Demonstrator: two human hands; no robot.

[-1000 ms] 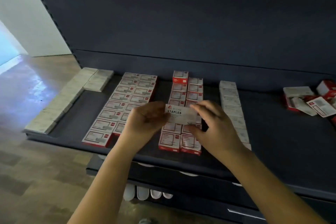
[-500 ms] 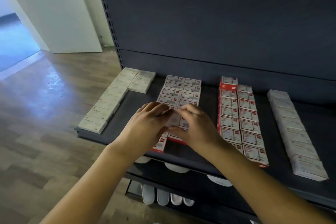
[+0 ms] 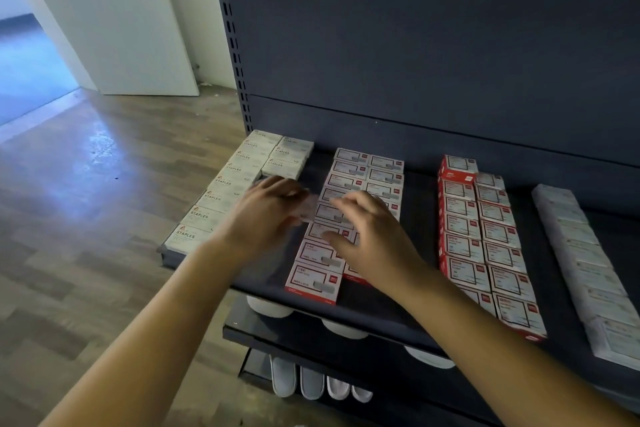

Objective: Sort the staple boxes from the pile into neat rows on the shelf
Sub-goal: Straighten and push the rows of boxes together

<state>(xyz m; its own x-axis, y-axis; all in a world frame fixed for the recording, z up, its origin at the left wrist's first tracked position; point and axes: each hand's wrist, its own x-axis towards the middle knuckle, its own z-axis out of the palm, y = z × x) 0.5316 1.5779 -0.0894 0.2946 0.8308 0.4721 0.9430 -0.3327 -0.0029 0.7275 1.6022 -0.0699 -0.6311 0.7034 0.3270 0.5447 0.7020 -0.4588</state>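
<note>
Hands meet above the dark grey metal shelf (image 3: pixel 408 308). Left hand (image 3: pixel 266 211) grips a small white cardboard staple box (image 3: pixel 306 206), motion-blurred, held just over the gap between the white "STAPLES" rows (image 3: pixel 221 198) and the red-edged double row (image 3: pixel 349 218). Right hand (image 3: pixel 370 236) hovers over that red-edged row with fingers loosely spread and grasping nothing; whether they touch the held box cannot be told. Risk, as judged: lowering the box too near either neighbouring row could nudge aligned boxes askew, since the gap is narrow. A second red double row (image 3: pixel 485 239) and a white single row (image 3: pixel 588 263) lie further right. Beyond the shelf: wooden plank floor (image 3: pixel 86 218), white door (image 3: pixel 114 21), and pale slippers (image 3: pixel 311 381) below.
</note>
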